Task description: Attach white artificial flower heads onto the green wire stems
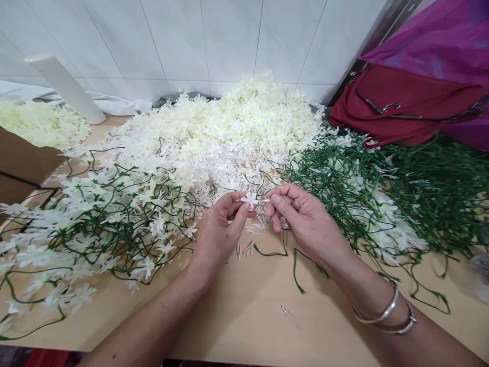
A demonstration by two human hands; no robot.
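A small white artificial flower (251,199) is pinched between the thumb and fingers of my left hand (219,229). Just to its right, my right hand (303,216) has thumb and forefinger closed on a thin pale stamen (265,201), which reaches the flower's side. Whether it passes through the flower is too small to tell. Behind both hands lie loose white stamens (225,165) and a large heap of cream-white petals (248,117). Several green stems (294,270) lie loose below my right hand.
White flowers on green stems (114,219) spread across the left. A tangle of green stems (435,188) fills the right, beside a red handbag (405,104) and a purple bag (428,38). A white roll (69,92) leans near the tiled wall (171,41). A brown box (25,163) stands far left.
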